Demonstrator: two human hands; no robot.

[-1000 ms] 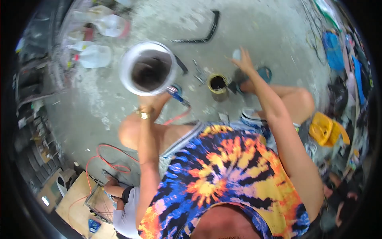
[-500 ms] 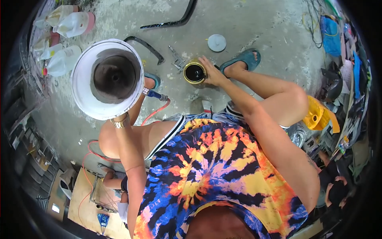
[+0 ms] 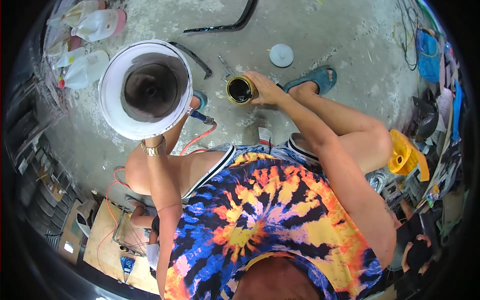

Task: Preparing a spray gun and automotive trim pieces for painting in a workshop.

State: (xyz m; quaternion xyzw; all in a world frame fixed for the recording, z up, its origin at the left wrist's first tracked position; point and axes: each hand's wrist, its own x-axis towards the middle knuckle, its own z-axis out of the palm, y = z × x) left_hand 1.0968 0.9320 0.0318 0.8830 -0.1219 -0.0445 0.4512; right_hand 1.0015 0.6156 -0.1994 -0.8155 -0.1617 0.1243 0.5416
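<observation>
My left hand [image 3: 154,141] is largely hidden under a wide white cup [image 3: 111,115]. The cup looks like the hopper of a spray gun, with dark stained insides and a small hole at the bottom. A blue hose fitting [image 3: 202,118] and a red hose run from beneath it. My right hand [image 3: 265,89] is wrapped round the right side of a can [image 3: 252,94] with a gold rim, holding dark liquid. The can is tilted slightly to the left and stays apart from the cup. A round pale lid [image 3: 281,55] lies on the floor beyond my right hand.
Black curved strips [image 3: 220,28] and a small metal tool [image 3: 226,65] lie on the concrete floor. Plastic jugs [image 3: 87,70] stand at far left. Another can [image 3: 257,134] sits between my legs. A yellow container [image 3: 400,155] and clutter line the right. Other people are at lower left and right.
The can in my right hand has lifted a little and tipped toward the left. The white cup stays in my left hand. The whole view has shifted slightly.
</observation>
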